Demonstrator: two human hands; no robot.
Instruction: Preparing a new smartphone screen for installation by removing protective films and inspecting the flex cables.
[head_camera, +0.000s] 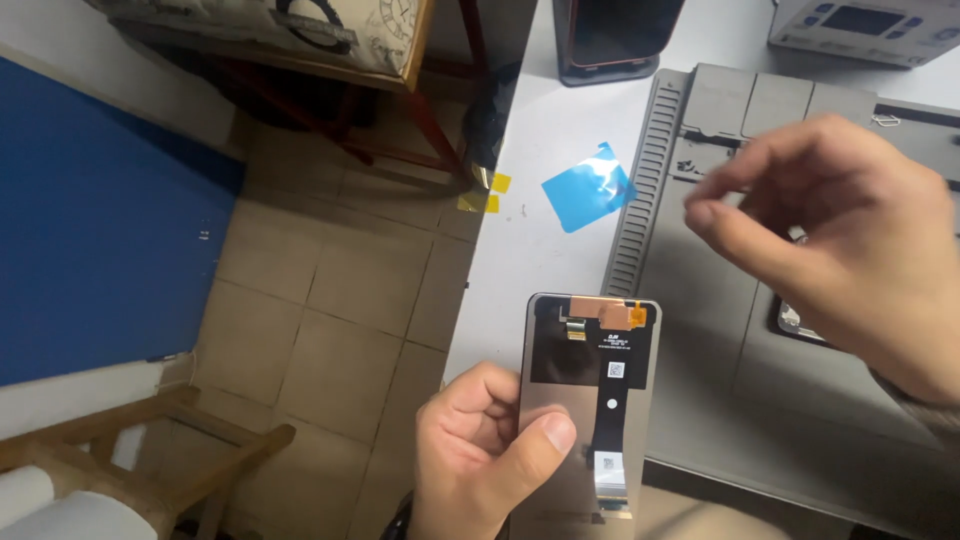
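Head view. Left hand (490, 450) low in frame, fingers clamped on a phone display panel (590, 400), thumb pressed flat on its back face, other fingers curled around the left edge. The panel is held back side up, at the front edge of the white desk (540, 130), partly overhanging the tiled floor (330, 300). On its back: a copper-coloured strip along the top, a small yellow tab beside it, and a black flex ribbon (610, 420) running down the middle to a white label.

Right hand (850, 240) raised above the grey work mat (700, 290), well apart from the panel. Thumb and forefinger tips drawn together as in a pinch; whether anything thin sits between them, I cannot tell, the hand is blurred.

On the desk: a blue protective film (588, 187) lying loose, curled at a corner, just left of the mat's ribbed edge. Small yellow pull tabs (487, 192) stuck at the desk's edge. A dark phone body (612, 40) at the top, a grey device with buttons (865, 28) at top right.

Progress, as judged: film and tabs appear already peeled off; the panel is bare, not yet mounted to any frame.
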